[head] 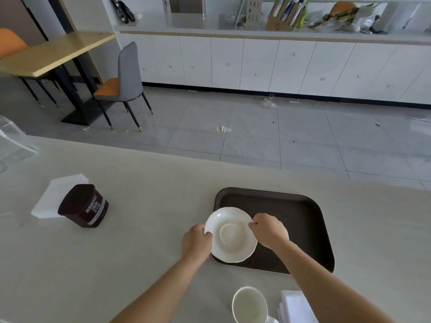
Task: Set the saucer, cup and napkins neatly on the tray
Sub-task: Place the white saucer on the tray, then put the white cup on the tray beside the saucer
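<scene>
A white saucer (231, 234) is held over the left side of the dark brown tray (303, 220), slightly overhanging the tray's left edge. My left hand (197, 241) pinches its left rim and my right hand (268, 229) pinches its right rim. An empty white cup (249, 305) stands on the counter near the front edge, below the tray. To the right of the cup lies a stack of white napkins (296, 306), partly hidden by my right forearm.
A dark brown tub (84, 206) stands on the counter at the left, in front of white paper sheets (51, 197). Clear plastic (14, 141) lies at the far left. Beyond the counter are tiled floor, a chair, a wooden table and white cabinets.
</scene>
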`<state>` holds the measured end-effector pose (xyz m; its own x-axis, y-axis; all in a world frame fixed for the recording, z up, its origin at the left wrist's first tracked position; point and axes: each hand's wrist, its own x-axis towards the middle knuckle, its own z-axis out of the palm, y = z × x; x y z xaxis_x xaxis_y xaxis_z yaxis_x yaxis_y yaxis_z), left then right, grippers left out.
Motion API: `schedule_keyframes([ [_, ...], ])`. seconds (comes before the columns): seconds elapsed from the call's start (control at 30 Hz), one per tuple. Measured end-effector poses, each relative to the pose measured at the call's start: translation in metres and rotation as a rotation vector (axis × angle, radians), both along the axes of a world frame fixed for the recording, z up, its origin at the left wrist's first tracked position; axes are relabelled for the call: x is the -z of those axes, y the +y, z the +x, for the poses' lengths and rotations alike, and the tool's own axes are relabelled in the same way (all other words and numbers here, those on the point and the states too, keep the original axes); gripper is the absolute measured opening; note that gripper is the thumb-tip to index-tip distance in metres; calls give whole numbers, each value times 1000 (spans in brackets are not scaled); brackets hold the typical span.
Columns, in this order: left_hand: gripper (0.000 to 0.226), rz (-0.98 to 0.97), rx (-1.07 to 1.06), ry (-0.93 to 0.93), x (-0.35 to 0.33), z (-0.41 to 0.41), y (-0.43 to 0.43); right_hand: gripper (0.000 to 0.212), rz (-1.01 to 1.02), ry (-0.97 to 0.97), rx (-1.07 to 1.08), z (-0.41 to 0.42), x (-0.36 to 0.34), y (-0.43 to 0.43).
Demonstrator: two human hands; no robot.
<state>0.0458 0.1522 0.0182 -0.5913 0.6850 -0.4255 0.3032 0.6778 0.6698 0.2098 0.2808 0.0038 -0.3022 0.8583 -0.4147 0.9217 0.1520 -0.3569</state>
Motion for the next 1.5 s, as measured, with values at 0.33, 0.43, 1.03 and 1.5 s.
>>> schedule_keyframes([
  [0.33,24,-45,12,-84,9,16,35,25,-15,18,28,6,14,38],
  [0.43,26,-68,7,-89,13,18,33,23,-17,19,28,7,18,37],
  [1.03,19,24,127,238,24,5,-15,36,131,177,99,27,14,4],
  [1.5,59,-218,445,638,90,-6,-80,35,-192,196,-122,116,-11,-111],
])
